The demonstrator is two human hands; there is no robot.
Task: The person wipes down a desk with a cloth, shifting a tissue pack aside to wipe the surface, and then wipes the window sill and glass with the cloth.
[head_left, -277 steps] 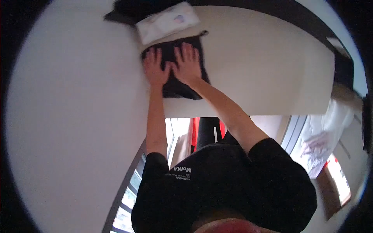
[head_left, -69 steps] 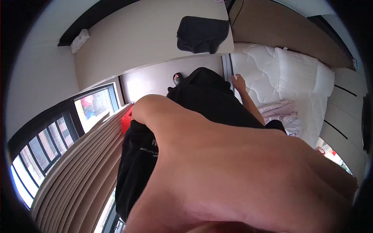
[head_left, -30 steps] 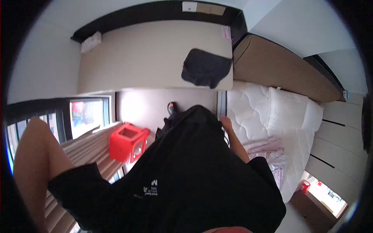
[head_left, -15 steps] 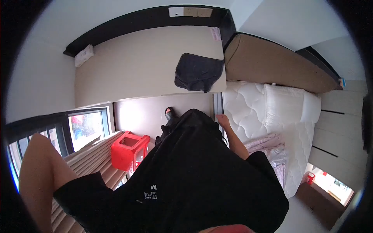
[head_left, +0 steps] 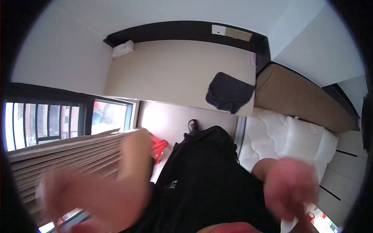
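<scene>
My left hand (head_left: 74, 194) is raised close to the camera at the lower left, in front of the pleated beige curtain (head_left: 66, 155). Motion blur smears its fingers, and I see nothing in it. At the lower right my right hand (head_left: 293, 186) is also near the camera and blurred, covering part of the white mattress (head_left: 264, 136). Whether its fingers are apart or closed cannot be made out. Between the hands is my black shirt (head_left: 206, 190). A dark grey cloth (head_left: 230, 93) lies on the beige desk (head_left: 163, 73) ahead, away from both hands.
A red plastic stool (head_left: 158, 147) stands beside the curtain, partly hidden by my left arm. A white tissue pack (head_left: 123, 49) sits at the desk's far left corner. The brown headboard (head_left: 303, 99) and bed are on the right, a window (head_left: 110, 114) on the left.
Both hands have risen toward the camera: the left from the frame's left edge, the right from beside my hip. The view has shifted, with the desk lower and farther right.
</scene>
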